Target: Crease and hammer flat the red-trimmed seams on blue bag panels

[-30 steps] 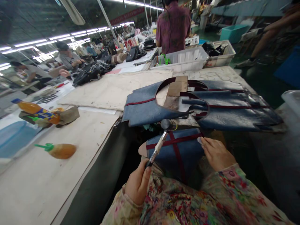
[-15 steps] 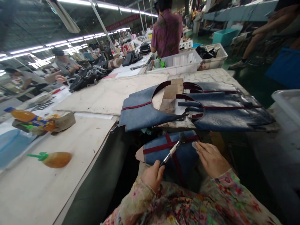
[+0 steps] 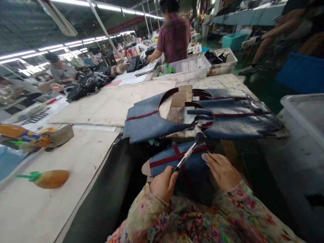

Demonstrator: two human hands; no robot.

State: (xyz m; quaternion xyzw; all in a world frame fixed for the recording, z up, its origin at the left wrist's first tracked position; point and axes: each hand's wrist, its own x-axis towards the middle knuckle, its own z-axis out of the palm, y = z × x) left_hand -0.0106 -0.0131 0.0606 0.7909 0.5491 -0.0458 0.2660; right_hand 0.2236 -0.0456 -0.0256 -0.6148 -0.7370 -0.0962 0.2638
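Note:
My left hand [image 3: 163, 184] is closed around the handle of a hammer [image 3: 186, 156]. The dark, round hammer head is raised above the far right edge of a blue leather panel [image 3: 165, 152]. Two dark red strips cross on this panel, which lies over my lap with a pale tip at its left end. At the panel's right edge is my right hand [image 3: 224, 171], fingers together and thumb side hidden. A small whitish piece shows at its fingertips, too small to name. My forearms hide the panel's lower part.
More blue leather panels [image 3: 227, 116] with red strips lie on the bench ahead. On the left table [image 3: 83, 162] are a green-spouted squeeze bottle [image 3: 52, 179] and an orange drink bottle [image 3: 37, 137]. White bins [image 3: 183, 69] stand beyond, near a co-worker [image 3: 173, 37]. Another bin [image 3: 303, 118] is at right.
The hammer head has lifted off the panel, while my right hand keeps its place at the edge. The whole view has shifted slightly, and the co-worker ahead has turned and extended an arm left.

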